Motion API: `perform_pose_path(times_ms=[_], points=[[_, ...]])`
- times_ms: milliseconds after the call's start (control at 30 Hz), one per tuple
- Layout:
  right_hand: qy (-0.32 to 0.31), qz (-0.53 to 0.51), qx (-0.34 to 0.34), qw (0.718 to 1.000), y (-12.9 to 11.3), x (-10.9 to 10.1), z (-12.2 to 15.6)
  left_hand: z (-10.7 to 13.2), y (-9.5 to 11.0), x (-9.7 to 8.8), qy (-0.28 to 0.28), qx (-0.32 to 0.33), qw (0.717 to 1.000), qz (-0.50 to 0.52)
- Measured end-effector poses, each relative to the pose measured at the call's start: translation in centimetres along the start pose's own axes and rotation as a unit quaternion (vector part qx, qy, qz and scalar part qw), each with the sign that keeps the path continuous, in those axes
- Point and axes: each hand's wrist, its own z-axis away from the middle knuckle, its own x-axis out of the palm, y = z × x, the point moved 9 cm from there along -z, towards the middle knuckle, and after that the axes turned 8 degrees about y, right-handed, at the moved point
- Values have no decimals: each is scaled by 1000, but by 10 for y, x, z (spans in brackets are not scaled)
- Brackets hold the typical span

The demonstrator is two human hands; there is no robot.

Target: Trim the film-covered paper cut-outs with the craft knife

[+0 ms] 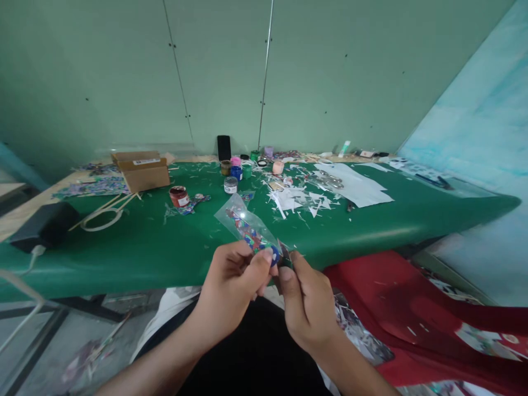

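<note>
Clear plastic strip with multicoloured pattern (252, 235) is pinched in left hand (235, 278), thin grey metal blade (283, 251) clamped in right hand (310, 308) just beside it, green-covered counter (140, 242) beyond both; steady pinch, edge turned clear of left thumb (259, 268), should serve best.

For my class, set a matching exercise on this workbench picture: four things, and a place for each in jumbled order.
Things
1. Cardboard box
2. Patterned plastic strip
3. Red chair
4. Bladed tool

Places
A. Beside the person, on the right
B. Gripped in the right hand
C. On the left part of the green-covered table
D. Held by the left hand

Pairs: 1-C, 2-D, 3-A, 4-B
</note>
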Motion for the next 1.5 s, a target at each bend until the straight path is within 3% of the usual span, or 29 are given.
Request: perform_pose_path(times_ms=[533, 800, 1000, 1500], points=[[8, 42, -33, 999, -5, 2, -4, -2, -3, 5, -22, -6, 999, 42], [6, 110, -63, 992, -7, 5, -3, -5, -2, 3, -11, -4, 1000, -22], [-24, 123, -56, 991, -4, 10, -1, -5, 0, 2, -36, 10, 996, -80], [-43, 130, -53, 989, -3, 11, -3, -6, 1, 5, -91, 9, 989, -115]])
